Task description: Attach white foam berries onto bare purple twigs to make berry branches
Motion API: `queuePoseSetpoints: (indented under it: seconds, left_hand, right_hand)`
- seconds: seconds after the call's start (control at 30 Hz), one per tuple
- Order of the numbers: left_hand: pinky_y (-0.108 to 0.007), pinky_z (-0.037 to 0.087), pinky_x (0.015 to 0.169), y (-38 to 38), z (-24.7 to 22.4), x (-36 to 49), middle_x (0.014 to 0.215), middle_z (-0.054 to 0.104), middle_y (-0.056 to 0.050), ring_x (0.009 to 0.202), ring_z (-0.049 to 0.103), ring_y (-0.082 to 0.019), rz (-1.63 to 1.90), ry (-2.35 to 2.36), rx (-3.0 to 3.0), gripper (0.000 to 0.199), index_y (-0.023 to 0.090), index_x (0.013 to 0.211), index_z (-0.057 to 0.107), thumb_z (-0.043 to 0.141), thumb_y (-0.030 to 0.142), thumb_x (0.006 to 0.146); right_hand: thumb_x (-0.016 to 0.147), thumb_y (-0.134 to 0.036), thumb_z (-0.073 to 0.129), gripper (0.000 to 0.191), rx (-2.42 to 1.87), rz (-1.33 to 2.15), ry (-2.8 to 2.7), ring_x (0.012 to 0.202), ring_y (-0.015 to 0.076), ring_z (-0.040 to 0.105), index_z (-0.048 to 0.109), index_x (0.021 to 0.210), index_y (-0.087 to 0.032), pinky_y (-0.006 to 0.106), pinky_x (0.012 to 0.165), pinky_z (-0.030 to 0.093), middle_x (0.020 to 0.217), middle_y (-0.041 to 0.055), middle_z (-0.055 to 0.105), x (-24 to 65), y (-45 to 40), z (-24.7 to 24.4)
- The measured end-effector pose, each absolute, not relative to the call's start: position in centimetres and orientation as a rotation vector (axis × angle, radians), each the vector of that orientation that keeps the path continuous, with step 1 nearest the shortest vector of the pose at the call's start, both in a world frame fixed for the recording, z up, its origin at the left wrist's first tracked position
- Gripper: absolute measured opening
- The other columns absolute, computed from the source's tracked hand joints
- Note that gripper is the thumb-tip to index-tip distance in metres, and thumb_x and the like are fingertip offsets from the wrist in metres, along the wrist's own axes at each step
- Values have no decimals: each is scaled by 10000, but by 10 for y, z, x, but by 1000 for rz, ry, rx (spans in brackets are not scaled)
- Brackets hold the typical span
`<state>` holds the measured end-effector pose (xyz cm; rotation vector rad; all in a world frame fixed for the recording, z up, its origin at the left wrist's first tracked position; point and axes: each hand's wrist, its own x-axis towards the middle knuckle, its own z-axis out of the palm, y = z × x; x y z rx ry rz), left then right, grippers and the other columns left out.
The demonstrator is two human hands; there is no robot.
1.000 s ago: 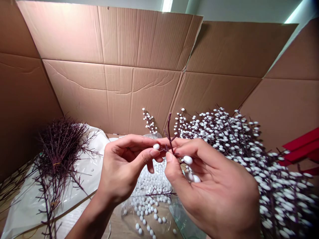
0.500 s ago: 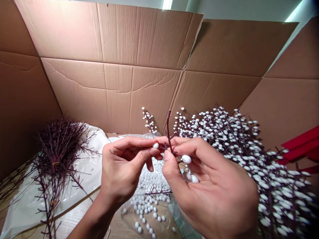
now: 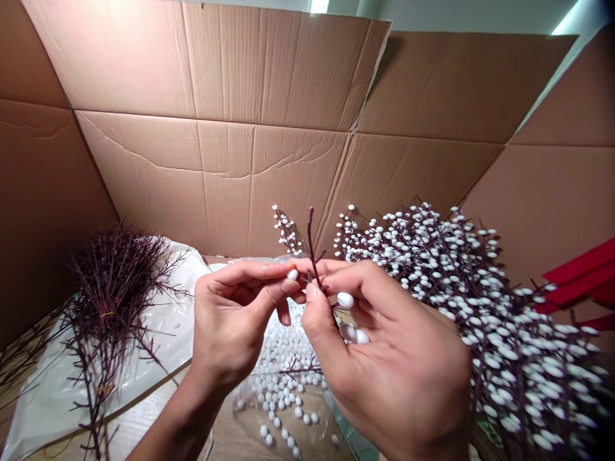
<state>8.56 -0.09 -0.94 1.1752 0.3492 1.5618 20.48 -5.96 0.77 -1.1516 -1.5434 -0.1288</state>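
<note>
My left hand (image 3: 235, 314) pinches a small white bead (image 3: 292, 274) between thumb and forefinger. Close beside it, my right hand (image 3: 384, 346) is closed on a dark brown artificial twig (image 3: 312, 253) with short side stubs, its bare tip pointing up. A few white beads (image 3: 344, 299) show by the right fingers; whether they sit on the twig or lie in the palm I cannot tell. At the left fingertips the bead is close to a side stub, and the exact contact is hidden. Below the hands lies a heap of loose white beads (image 3: 281, 358).
A bundle of bare dark twigs (image 3: 113, 282) lies on a white plastic bag (image 3: 161, 326) at left. Many beaded branches (image 3: 432, 256) are piled at right, near red strips (image 3: 581, 275). Cardboard panels (image 3: 225, 147) stand behind and at the sides.
Both hands have shifted slightly left, with the twig and the bead. My right hand has moved a little more, bringing the two hands closer together.
</note>
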Motion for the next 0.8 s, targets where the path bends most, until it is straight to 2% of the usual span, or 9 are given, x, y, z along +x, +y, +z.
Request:
queuePoseSetpoints:
  seconds: [0.23, 0.57, 0.8]
  left_hand:
    - [-141, 571, 508, 0, -8, 84, 842, 825, -26, 530, 676, -67, 1584, 361, 1182, 181, 237, 812, 849, 867, 74, 736]
    - [-157, 579, 524, 1, -11, 86, 850, 824, -46, 637, 738, -114, 1616, 354, 1163, 163, 218, 805, 842, 871, 73, 735]
    - [-155, 574, 532, 1, -12, 87, 854, 824, -41, 646, 738, -110, 1625, 318, 1156, 177, 223, 809, 841, 850, 54, 758]
  right_hand:
    - [872, -116, 679, 145, -1142, -143, -1553, 879, 108, 762, 601, 898, -236, 224, 809, 602, 1027, -68, 777, 203, -59, 8]
    - [882, -104, 654, 124, -1121, -146, -1553, 891, 142, 769, 598, 882, -215, 280, 801, 618, 1012, -24, 784, 201, -57, 8]
    - [879, -108, 661, 135, -1105, -154, -1532, 918, 143, 770, 599, 919, -221, 295, 823, 626, 1042, -30, 787, 199, -55, 5]
